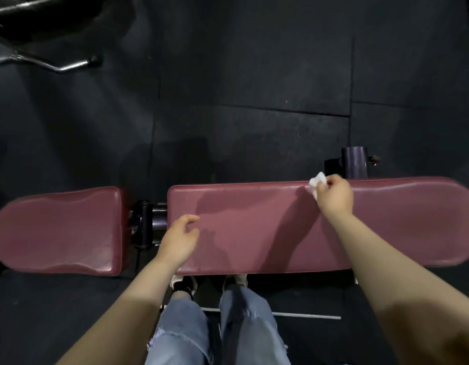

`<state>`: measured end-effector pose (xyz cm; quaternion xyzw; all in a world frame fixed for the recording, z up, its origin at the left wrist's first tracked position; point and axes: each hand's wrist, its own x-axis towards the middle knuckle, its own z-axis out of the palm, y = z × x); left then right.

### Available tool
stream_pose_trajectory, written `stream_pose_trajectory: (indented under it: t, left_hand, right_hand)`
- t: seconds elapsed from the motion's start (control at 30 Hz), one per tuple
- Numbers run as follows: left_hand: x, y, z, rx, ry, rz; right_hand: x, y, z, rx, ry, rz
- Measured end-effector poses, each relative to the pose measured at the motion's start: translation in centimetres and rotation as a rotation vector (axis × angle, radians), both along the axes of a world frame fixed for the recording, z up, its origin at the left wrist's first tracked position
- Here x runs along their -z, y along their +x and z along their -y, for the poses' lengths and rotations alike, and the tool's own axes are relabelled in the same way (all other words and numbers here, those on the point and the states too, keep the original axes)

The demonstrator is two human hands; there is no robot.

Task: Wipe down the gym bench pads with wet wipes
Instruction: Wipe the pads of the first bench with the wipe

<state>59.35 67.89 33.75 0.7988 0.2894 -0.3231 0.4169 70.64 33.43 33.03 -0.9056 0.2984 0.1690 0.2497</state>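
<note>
right hand (334, 197): fingers curled, pinching a crumpled white wipe (316, 183) | wipe: at the fingertips, pressed on the far edge of the long maroon pad (254, 233) | left hand (178, 239): fingers loosely bent, holding nothing, above the pad's near left corner | short pad (56, 230): left of that hand, across a gap | floor (254, 75): dark mats beyond

I found no readable text, label, brand, number or sign anywhere I looked: the maroon bench pads (254, 227), the dark floor mats (254, 75) and the shoes (183, 284) all showed no lettering.
</note>
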Motion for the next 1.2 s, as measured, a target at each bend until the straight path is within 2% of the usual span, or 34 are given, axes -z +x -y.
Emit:
stream_pose_trajectory:
  t: [0.2, 0.33, 0.4, 0.53, 0.6, 0.63, 0.7, 0.8, 0.87, 0.97, 1.07, 1.2]
  left_hand:
    - [4.2, -0.4, -2.2, -0.078, 0.012, 0.051]
    - [5.0, -0.4, -3.5, -0.138, 0.001, 0.055]
    - [5.0, -0.2, -4.1, -0.137, 0.003, 0.075]
    - [5.5, 0.3, -6.2, -0.153, 0.008, 0.075]
    - [5.8, 0.5, -7.3, -0.159, 0.002, 0.083]
    - [5.8, 0.5, -7.8, -0.159, -0.001, 0.083]
    - [6.1, 0.4, -8.7, -0.156, -0.002, 0.082]
    - [6.6, -0.1, -9.6, -0.194, -0.029, 0.079]
    - [6.8, -0.6, -10.1, -0.249, -0.049, 0.064]
    - [6.9, -1.4, -10.5, -0.259, -0.064, 0.030]
    - [6.8, -1.9, -10.1, -0.229, -0.075, 0.013]
    - [6.6, -1.9, -9.3, -0.145, -0.083, 0.019]
  right_hand:
    - [5.1, 0.7, -0.8, 0.077, -0.155, -0.023]
    - [6.4, -0.1, -5.3, 0.042, -0.196, 0.059]
    - [6.6, -0.8, -9.7, -0.048, -0.171, 0.094]
    - [6.9, -1.4, -19.8, -0.190, 0.043, 0.169]
    - [7.3, -0.9, -23.4, -0.270, 0.025, 0.148]
    - [7.3, -0.9, -24.9, -0.331, 0.037, 0.139]
    - [7.2, -1.5, -28.1, -0.619, 0.094, 0.039]
    - [7.5, -3.0, -31.6, -1.011, 0.322, -0.083]
    - [7.3, -3.1, -31.1, -1.247, 0.304, -0.108]
    - [6.7, -2.5, -26.2, -1.238, 0.270, -0.085]
    - [5.7, -2.8, -18.3, -0.963, 0.185, -0.100]
    - [5.1, -4.0, -5.9, -0.478, -0.168, -0.044]
